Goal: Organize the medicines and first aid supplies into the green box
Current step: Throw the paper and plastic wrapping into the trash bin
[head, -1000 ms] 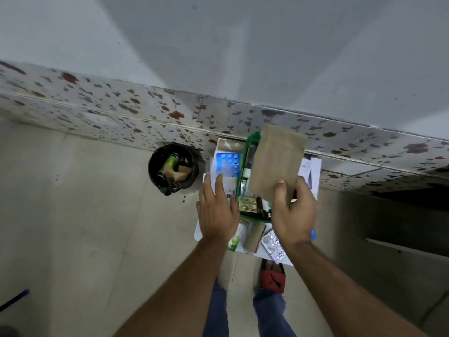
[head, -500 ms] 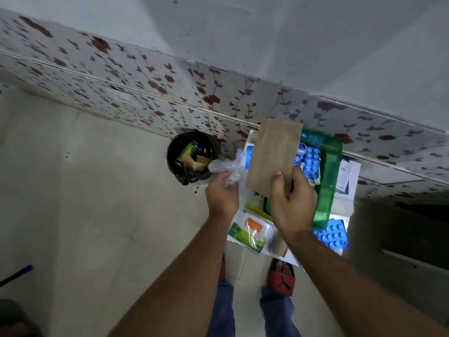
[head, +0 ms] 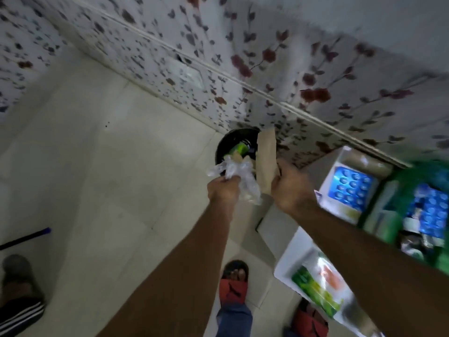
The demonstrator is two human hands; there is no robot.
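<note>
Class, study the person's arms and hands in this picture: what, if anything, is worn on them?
Nothing. The left hand and right hand are bare: no gloves, and no rings, watch or bands visible. Both forearms are uncovered as far as the frame shows; no sleeves appear.

The round black waste bin stands on the floor against the flowered wall, its mouth partly filled by a green can. Over it, the left hand grips crumpled clear plastic and the right hand a brown paper envelope, crowding the opening. Pale floor tiles left of the bin lie open.
</note>
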